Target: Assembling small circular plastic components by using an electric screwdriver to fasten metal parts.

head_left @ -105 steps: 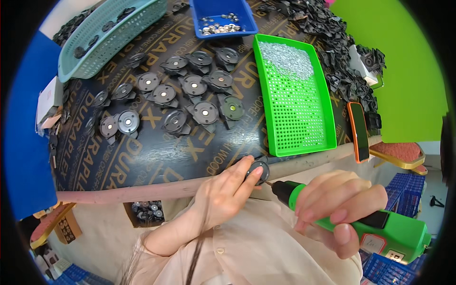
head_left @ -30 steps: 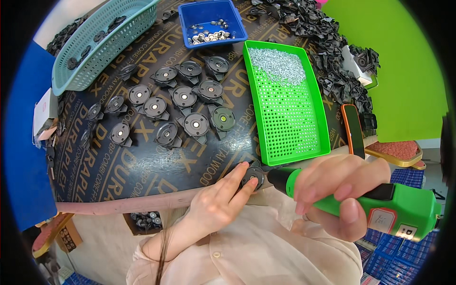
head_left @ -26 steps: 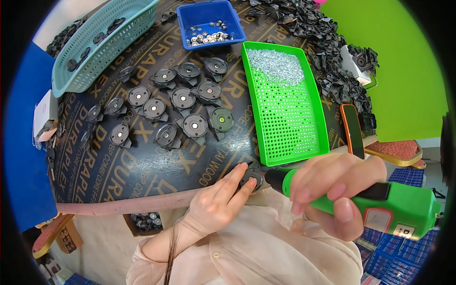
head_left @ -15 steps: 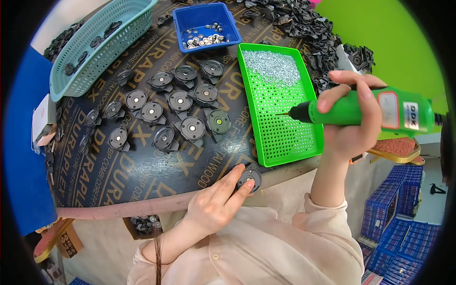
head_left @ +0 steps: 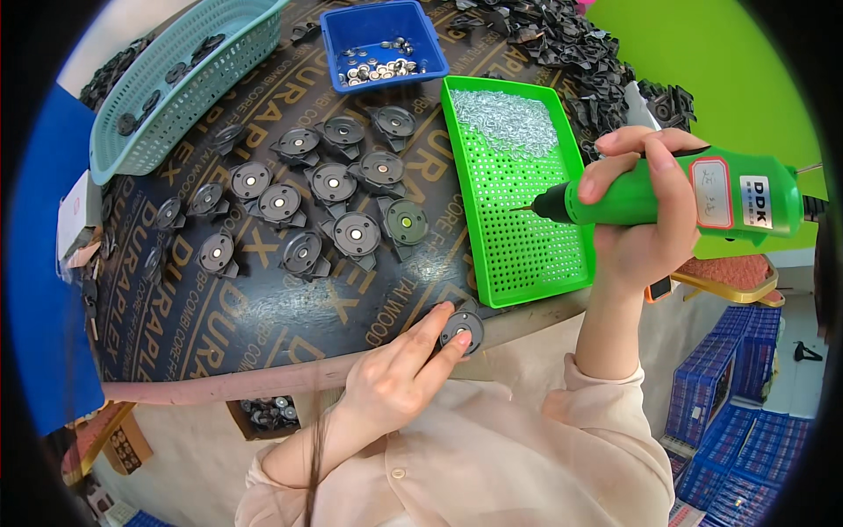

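Green screwdriver (head_left: 685,198) lying crosswise, bit leftward, seemingly over perforated tray (head_left: 527,237).

Assembly workshop: plywood bench (head_left: 263,307); black parts (head_left: 356,233); screw tray (head_left: 562,272).

A round black disc (head_left: 462,328) with a pale centre lies flat at the table's near edge. At its two o'clock, a green screwdriver (head_left: 676,198) hangs level, bit pointing nine o'clock.
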Available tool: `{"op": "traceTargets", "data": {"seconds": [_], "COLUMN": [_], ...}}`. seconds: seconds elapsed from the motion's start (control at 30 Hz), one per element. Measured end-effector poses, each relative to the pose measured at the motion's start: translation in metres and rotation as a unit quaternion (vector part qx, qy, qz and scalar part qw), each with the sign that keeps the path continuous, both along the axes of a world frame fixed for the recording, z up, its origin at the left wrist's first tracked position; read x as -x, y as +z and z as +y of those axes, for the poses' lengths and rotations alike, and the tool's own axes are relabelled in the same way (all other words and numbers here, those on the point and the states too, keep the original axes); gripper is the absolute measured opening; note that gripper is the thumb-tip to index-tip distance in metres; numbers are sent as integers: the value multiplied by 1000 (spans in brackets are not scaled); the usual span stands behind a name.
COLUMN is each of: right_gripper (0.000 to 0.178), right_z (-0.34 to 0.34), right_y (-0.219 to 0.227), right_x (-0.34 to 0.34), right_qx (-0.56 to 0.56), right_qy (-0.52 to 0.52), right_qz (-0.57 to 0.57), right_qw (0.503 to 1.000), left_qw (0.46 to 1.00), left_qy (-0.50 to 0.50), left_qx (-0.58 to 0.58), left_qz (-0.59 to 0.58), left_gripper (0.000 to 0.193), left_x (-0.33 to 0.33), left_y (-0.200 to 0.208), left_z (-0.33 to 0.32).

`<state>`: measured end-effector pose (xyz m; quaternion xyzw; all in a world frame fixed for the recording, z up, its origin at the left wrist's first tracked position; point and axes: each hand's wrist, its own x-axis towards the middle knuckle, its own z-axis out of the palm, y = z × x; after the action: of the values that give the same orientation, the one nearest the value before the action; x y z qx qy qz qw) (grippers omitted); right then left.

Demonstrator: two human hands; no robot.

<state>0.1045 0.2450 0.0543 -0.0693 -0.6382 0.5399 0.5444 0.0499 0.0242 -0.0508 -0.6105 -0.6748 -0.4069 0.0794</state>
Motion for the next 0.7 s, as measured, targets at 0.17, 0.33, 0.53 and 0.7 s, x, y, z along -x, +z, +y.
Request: {"op": "traceTargets", "data": {"seconds": [0.17,0.33,0.53,0.7], "right_gripper": [15,23,21,23], "right_z": [-2,-6,-58,-82], "right_y": [-1,3,28,17], "right_x": [1,-11,-53,-52], "right_qx": [-16,-90,-74,-13], "right_qy": [11,-30,250,235], "right_qz": [-9,6,-23,-59], "right_qw": [1000,995,965,970], "left_qw": [1000,1000,998,999], "left_qy": [-4,-1,-36,-27], "left_qx": [6,12,50,44], "left_qz": [6,-11,9,3], "left_gripper": [28,26,26,20], "left_x": [1,0,4,3], "left_y": [-1,2,4,7], "left_z": [-1,-1,-5,-3]}}
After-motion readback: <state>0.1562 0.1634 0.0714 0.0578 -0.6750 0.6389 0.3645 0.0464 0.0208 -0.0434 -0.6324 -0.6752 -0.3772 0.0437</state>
